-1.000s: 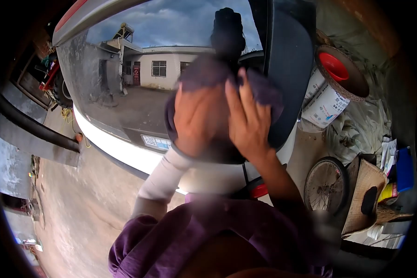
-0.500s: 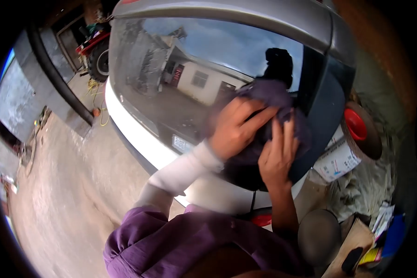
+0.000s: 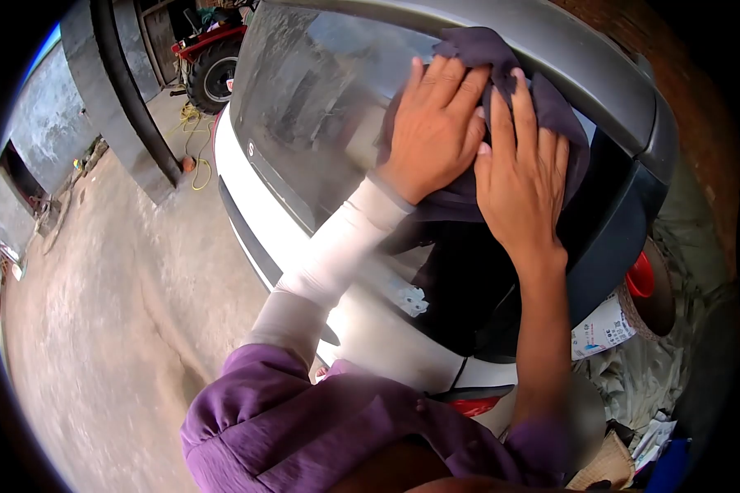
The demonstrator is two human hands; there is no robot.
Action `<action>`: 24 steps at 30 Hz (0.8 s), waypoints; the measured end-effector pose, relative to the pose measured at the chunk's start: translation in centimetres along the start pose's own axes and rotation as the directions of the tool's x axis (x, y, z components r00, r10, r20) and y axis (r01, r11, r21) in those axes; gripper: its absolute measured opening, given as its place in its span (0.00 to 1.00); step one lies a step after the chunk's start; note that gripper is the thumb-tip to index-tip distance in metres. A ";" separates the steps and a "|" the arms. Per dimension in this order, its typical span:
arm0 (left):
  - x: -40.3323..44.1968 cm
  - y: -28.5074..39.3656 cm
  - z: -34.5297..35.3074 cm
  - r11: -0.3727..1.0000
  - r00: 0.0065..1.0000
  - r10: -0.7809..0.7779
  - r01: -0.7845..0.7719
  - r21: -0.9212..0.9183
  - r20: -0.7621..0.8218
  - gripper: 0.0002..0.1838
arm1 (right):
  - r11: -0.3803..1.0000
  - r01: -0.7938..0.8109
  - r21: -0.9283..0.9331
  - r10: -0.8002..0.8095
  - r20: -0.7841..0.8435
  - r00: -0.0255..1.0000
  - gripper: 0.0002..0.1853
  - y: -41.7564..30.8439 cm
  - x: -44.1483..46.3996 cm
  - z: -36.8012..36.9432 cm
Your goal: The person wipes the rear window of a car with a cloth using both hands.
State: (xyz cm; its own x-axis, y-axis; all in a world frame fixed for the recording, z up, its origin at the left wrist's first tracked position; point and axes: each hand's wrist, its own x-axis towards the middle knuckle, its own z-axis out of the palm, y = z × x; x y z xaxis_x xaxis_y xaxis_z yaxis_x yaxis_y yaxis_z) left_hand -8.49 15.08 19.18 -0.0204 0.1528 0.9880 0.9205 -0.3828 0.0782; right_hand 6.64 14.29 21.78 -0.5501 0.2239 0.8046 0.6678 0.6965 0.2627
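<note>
A dark purple cloth [image 3: 571,123] lies bunched against the rear window [image 3: 304,99] of a silver and white car. My left hand [image 3: 440,127], at the end of a pale sleeve, presses flat on the cloth with its fingers spread. Beside it my right hand [image 3: 524,177] rests on the same cloth, fingers stretched out and pointing up the glass. Both hands are near the upper right part of the window, and the cloth shows between and around the fingers. Neither hand is closed round it.
A red tractor with a large black wheel [image 3: 215,74] stands at the upper left beside a grey pillar [image 3: 127,107]. At the lower right are a red bowl [image 3: 641,275], a white printed bag [image 3: 602,329] and crumpled sheeting. Concrete floor [image 3: 115,329] stretches along the left.
Both hands and the cloth have moved up the window, towards its top edge. The fingers now lie flatter and wider on the cloth. The view has shifted, showing more of the tractor.
</note>
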 end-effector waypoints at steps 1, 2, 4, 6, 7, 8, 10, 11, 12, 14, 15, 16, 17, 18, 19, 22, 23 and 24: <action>-0.2 -0.5 -0.2 1.000 1.000 -0.015 0.015 0.014 -0.011 0.25 | 0.999 0.045 -0.030 -0.045 -0.015 0.999 0.25 -0.1 0.7 0.5; -0.5 -0.9 -0.3 0.999 0.999 -0.030 0.030 0.029 -0.023 0.25 | 0.994 0.090 -0.061 -0.092 -0.029 0.995 0.25 -0.2 1.3 0.9; -1.3 -1.6 -0.8 0.996 0.996 -0.079 0.080 0.026 -0.029 0.25 | 0.991 0.131 -0.023 -0.132 -0.026 0.991 0.24 -0.9 1.7 1.6; -3.3 -2.4 -1.0 0.990 0.990 -0.116 0.122 0.068 -0.083 0.25 | 0.983 0.183 0.006 -0.182 -0.046 0.982 0.21 -1.9 1.6 2.4; -4.5 -2.5 -1.2 0.986 0.985 -0.132 0.142 0.085 -0.107 0.25 | 0.976 0.217 -0.008 -0.218 -0.053 0.975 0.21 -2.4 1.3 2.7; -5.7 -2.1 -1.9 0.973 0.975 -0.206 0.213 0.088 -0.081 0.25 | 0.975 0.213 0.056 -0.212 -0.021 0.977 0.20 -3.0 0.7 3.3; -8.6 -1.6 -2.8 0.949 0.959 -0.276 0.283 0.137 -0.071 0.22 | 0.961 0.216 0.172 -0.228 0.052 0.972 0.23 -4.3 -0.9 4.2; -9.8 -1.0 -3.4 0.932 0.946 -0.317 0.323 0.163 -0.064 0.21 | 0.955 0.261 0.144 -0.269 0.038 0.962 0.21 -5.1 -1.9 5.0; -11.3 -0.5 -4.3 0.920 0.933 -0.360 0.354 0.168 0.001 0.24 | 0.948 0.297 0.113 -0.307 0.079 0.948 0.20 -5.9 -2.7 5.1; -15.1 0.0 -5.2 0.889 0.891 -0.451 0.446 0.102 0.040 0.26 | 0.939 0.310 0.146 -0.330 0.141 0.933 0.20 -7.4 -5.4 5.8; -15.9 0.7 -5.8 0.887 0.889 -0.457 0.452 0.091 0.043 0.25 | 0.940 0.311 0.140 -0.330 0.147 0.932 0.21 -8.1 -6.6 6.0; -16.9 1.1 -6.4 0.869 0.863 -0.494 0.487 0.091 0.104 0.25 | 0.940 0.312 0.134 -0.331 0.153 0.931 0.22 -8.8 -7.8 6.2; -17.5 1.6 -6.6 0.850 0.835 -0.527 0.519 0.089 0.161 0.24 | 0.946 0.286 0.149 -0.309 0.162 0.937 0.24 -9.3 -8.5 6.5; -15.5 3.2 -7.5 0.881 0.857 -0.473 0.458 0.118 0.203 0.23 | 0.941 0.300 0.157 -0.323 0.152 0.934 0.24 -8.9 -8.6 6.2; -15.0 3.4 -7.0 0.906 0.905 -0.417 0.407 0.114 0.082 0.23 | 0.935 0.314 0.166 -0.337 0.139 0.931 0.24 -8.6 -8.6 5.8; -14.6 1.4 -5.7 0.917 0.918 -0.392 0.383 0.114 0.062 0.22 | 0.946 0.317 0.063 -0.321 0.076 0.944 0.22 -7.1 -7.1 5.0; -13.3 0.7 -5.2 0.925 0.920 -0.381 0.377 0.055 0.096 0.23 | 0.961 0.258 0.097 -0.269 0.118 0.956 0.21 -6.6 -5.8 4.4; -12.0 -0.1 -4.2 0.950 0.950 -0.310 0.308 0.055 0.038 0.23 | 0.965 0.238 0.106 -0.245 0.054 0.968 0.21 -5.6 -4.6 3.9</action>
State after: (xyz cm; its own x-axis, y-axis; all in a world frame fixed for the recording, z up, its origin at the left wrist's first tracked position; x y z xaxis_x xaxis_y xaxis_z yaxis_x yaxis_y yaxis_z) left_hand -10.01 9.49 7.84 -0.2902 0.2982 0.9093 0.8896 -0.2661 0.3712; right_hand 3.46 12.02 14.50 -0.7228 0.0830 0.6860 0.4605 0.7981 0.3886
